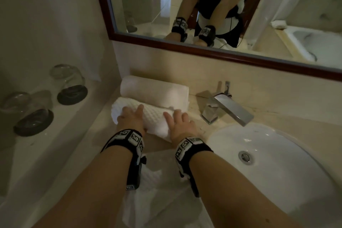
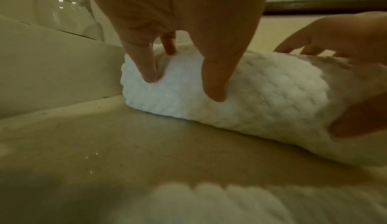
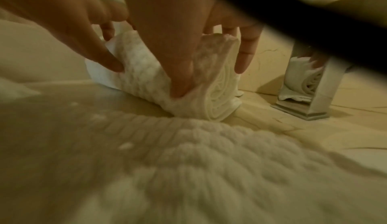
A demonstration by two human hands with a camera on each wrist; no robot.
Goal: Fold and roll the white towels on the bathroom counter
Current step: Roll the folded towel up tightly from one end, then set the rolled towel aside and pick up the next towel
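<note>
A rolled white waffle towel (image 1: 155, 118) lies on the beige counter (image 1: 87, 144), just in front of a smooth rolled white towel (image 1: 154, 91) at the wall. My left hand (image 1: 131, 116) grips the roll's left part, thumb on its front face and fingers over the top (image 2: 188, 20). My right hand (image 1: 178, 124) grips the right end, thumb dug into the front and fingers down behind the spiral end (image 3: 167, 20). The roll (image 2: 261, 95) rests on the counter. Another waffle towel (image 1: 153, 181) lies flat under my forearms.
A chrome faucet (image 1: 227, 107) stands just right of the rolls, with the white sink basin (image 1: 277, 172) in front of it. Two upturned glasses (image 1: 68, 83) sit on dark coasters on the raised left ledge. A framed mirror (image 1: 203, 52) hangs above.
</note>
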